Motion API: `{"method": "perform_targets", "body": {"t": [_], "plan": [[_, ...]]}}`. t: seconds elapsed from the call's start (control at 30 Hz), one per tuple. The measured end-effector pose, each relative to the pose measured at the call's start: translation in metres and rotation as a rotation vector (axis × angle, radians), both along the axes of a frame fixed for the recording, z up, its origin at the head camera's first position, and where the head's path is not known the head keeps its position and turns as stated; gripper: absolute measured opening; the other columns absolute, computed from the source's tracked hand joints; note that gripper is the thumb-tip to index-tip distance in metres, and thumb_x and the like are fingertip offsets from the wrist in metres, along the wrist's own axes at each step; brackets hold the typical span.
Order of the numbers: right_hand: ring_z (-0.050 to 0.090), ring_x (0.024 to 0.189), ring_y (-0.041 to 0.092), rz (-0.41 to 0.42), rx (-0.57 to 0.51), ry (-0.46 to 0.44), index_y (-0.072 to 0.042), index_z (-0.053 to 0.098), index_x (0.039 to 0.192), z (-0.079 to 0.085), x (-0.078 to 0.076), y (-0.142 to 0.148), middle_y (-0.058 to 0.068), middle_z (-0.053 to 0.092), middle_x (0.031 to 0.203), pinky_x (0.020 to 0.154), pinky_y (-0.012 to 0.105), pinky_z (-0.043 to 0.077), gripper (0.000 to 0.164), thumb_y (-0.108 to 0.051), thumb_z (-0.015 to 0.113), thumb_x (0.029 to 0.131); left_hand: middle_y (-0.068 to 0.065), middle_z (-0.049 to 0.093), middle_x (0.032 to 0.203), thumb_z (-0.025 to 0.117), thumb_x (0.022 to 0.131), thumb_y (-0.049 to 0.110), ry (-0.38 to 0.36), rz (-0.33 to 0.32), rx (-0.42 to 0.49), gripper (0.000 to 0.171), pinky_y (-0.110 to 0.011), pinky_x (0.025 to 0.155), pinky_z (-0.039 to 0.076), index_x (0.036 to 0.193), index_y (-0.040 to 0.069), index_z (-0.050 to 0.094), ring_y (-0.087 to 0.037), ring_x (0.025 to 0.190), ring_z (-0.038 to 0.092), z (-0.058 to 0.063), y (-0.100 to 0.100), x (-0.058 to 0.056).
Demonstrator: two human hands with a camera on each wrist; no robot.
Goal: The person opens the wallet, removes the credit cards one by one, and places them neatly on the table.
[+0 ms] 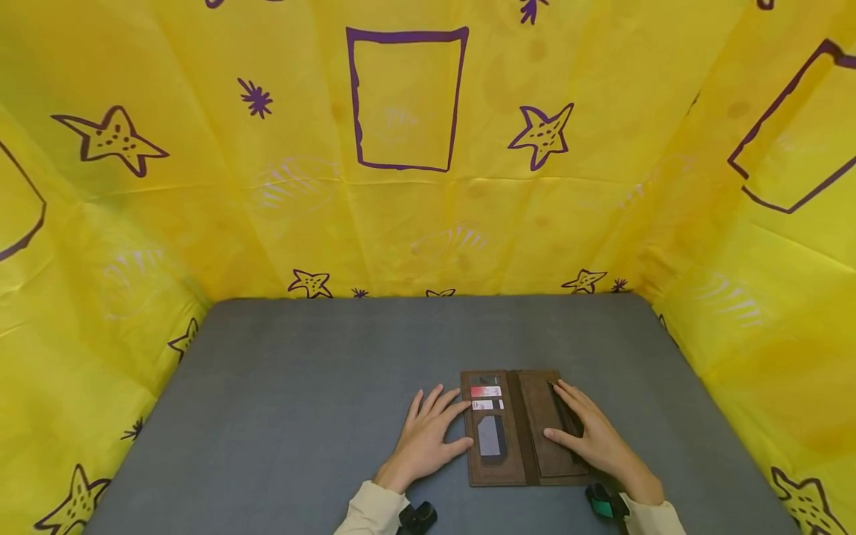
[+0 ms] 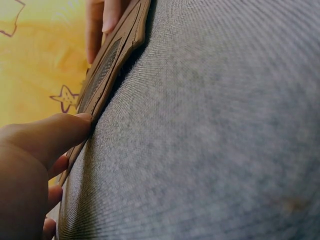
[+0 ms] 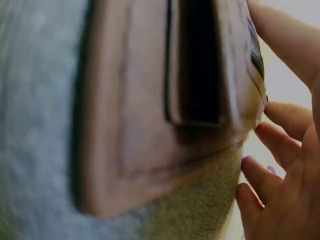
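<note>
A brown long wallet (image 1: 524, 438) lies spread flat on the grey table. Its left panel holds small cards (image 1: 486, 391) in slots, above a window pocket (image 1: 491, 435). A dark lengthwise slot (image 1: 565, 420) runs along the right panel. My left hand (image 1: 424, 438) touches the wallet's left edge with thumb and forefinger, its fingers spread; the left wrist view shows the thumb (image 2: 60, 132) at that edge. Fairly straight fingers of my right hand (image 1: 598, 435) rest on the right panel, the thumb apart from them. In the right wrist view, the wallet's corner (image 3: 145, 135) looks blurred.
The grey table (image 1: 301, 386) extends left of and behind the wallet. Yellow cloth walls (image 1: 401, 223) with purple drawings enclose its back and sides. Black straps (image 1: 417, 518) circle both wrists over light sleeves (image 1: 371, 509).
</note>
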State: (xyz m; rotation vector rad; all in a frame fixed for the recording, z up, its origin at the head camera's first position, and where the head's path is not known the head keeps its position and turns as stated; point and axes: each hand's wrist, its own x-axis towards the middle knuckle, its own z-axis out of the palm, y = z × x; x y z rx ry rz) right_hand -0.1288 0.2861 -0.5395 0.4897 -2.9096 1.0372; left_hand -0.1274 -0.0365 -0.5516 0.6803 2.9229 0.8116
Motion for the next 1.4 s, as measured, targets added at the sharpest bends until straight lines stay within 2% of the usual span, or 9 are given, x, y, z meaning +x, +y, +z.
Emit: {"method": "perform_targets", "body": {"t": [0.2, 0.47, 0.7, 0.97, 1.13, 1.27, 1.4], "plan": [[0.036, 0.134, 0.057, 0.021, -0.007, 0.01, 0.005, 0.043, 0.145, 0.005, 0.0, -0.001, 0.029, 0.037, 0.153, 0.095, 0.075, 0.034, 0.071, -0.025, 0.074, 0.088, 0.002, 0.044, 0.154, 0.066, 0.09, 0.051, 0.003, -0.002, -0.002, 0.058, -0.058, 0.12, 0.013, 0.142, 0.03, 0.052, -0.029, 0.15, 0.029, 0.001, 0.0, 0.0], [0.034, 0.135, 0.056, 0.029, -0.047, -0.049, 0.003, 0.042, 0.147, 0.008, -0.004, 0.003, 0.027, 0.036, 0.154, 0.095, 0.077, 0.032, 0.073, -0.025, 0.074, 0.088, 0.001, 0.045, 0.154, 0.067, 0.09, 0.049, 0.005, 0.001, 0.01, 0.057, -0.059, 0.119, 0.013, 0.142, 0.029, 0.053, -0.03, 0.149, 0.029, 0.002, 0.001, 0.0], [0.032, 0.135, 0.057, 0.028, -0.043, -0.077, 0.003, 0.04, 0.148, 0.008, -0.006, 0.006, 0.028, 0.037, 0.153, 0.093, 0.078, 0.031, 0.073, -0.027, 0.072, 0.089, -0.001, 0.047, 0.152, 0.071, 0.088, 0.043, -0.048, 0.009, 0.036, 0.056, -0.06, 0.119, 0.013, 0.139, 0.026, 0.056, -0.03, 0.149, 0.029, 0.007, 0.004, -0.003], [0.033, 0.134, 0.057, 0.019, -0.053, -0.074, 0.002, 0.042, 0.147, 0.007, -0.006, 0.003, 0.027, 0.039, 0.152, 0.093, 0.079, 0.03, 0.071, -0.026, 0.072, 0.089, -0.003, 0.056, 0.142, 0.071, 0.088, 0.037, 0.003, 0.038, 0.029, 0.052, -0.056, 0.114, 0.028, 0.135, 0.019, 0.059, -0.028, 0.138, 0.045, 0.014, 0.005, -0.007], [0.032, 0.134, 0.057, 0.01, -0.072, -0.084, 0.002, 0.042, 0.147, 0.006, -0.005, 0.002, 0.027, 0.038, 0.153, 0.093, 0.08, 0.029, 0.071, -0.025, 0.072, 0.089, -0.004, 0.061, 0.135, 0.071, 0.09, 0.032, 0.009, 0.051, 0.089, 0.048, -0.05, 0.107, 0.037, 0.133, 0.015, 0.061, -0.026, 0.128, 0.052, 0.019, 0.008, -0.013], [0.031, 0.135, 0.057, 0.002, -0.081, -0.087, 0.001, 0.041, 0.147, 0.005, -0.005, 0.003, 0.027, 0.038, 0.153, 0.094, 0.08, 0.029, 0.071, -0.025, 0.072, 0.089, -0.002, 0.064, 0.13, 0.071, 0.09, 0.031, -0.005, 0.067, 0.126, 0.044, -0.041, 0.095, 0.042, 0.13, 0.015, 0.063, -0.023, 0.119, 0.055, 0.021, 0.011, -0.019], [0.031, 0.135, 0.057, 0.0, -0.08, -0.084, 0.001, 0.042, 0.147, 0.004, -0.005, 0.003, 0.027, 0.038, 0.153, 0.094, 0.08, 0.029, 0.071, -0.025, 0.073, 0.089, -0.003, 0.067, 0.123, 0.071, 0.09, 0.028, -0.025, 0.062, 0.177, 0.041, -0.041, 0.092, 0.043, 0.127, 0.013, 0.065, -0.023, 0.111, 0.056, 0.02, 0.013, -0.028]]}}
